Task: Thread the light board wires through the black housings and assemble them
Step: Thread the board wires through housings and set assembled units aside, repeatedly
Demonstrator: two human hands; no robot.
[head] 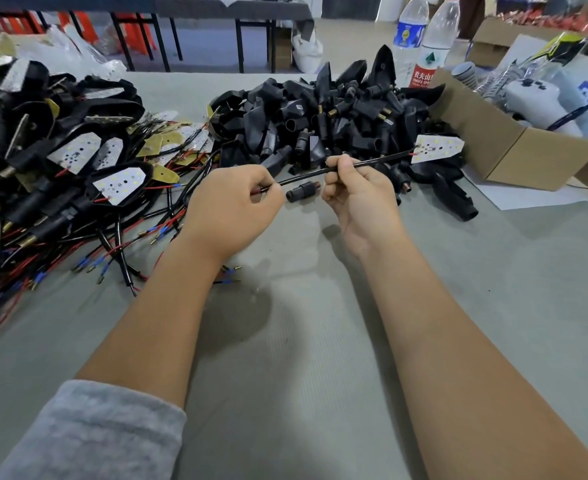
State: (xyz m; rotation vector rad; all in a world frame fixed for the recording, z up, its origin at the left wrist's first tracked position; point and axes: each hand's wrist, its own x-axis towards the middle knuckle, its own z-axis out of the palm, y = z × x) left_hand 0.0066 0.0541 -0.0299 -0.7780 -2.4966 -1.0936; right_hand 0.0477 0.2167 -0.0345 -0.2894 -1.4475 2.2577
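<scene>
At mid-frame, the left hand (231, 199) pinches the red-tipped end of a thin black sheathed wire (365, 163). The right hand (358, 192) curls around its middle, with the white arrow-shaped light board (437, 148) beyond the fingers at right. A small black cylindrical housing (303, 192) lies on the grey table (303, 341) between both hands.

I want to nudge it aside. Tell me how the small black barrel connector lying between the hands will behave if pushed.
The barrel connector looks cylindrical and lies on its side, so it will probably roll rather than slide. It seems small and likely light, so a slight touch may send it off. The grey table cover looks finely textured, which may slow it somewhat.
</scene>
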